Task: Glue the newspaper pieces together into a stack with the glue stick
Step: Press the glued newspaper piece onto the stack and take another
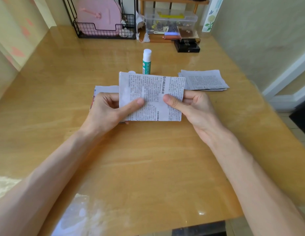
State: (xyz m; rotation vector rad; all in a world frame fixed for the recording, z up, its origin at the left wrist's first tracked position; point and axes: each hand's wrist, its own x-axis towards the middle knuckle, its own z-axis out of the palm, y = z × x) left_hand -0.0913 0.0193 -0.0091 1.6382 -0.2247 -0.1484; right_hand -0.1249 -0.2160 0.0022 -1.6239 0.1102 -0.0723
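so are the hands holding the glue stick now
No, the glue stick stands on the table, while the left hand and right hand pinch a newspaper piece.

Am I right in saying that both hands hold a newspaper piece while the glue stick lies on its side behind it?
Not quite: the head view shows the glue stick standing upright, not on its side. The left hand and right hand do hold the newspaper piece in front of it.
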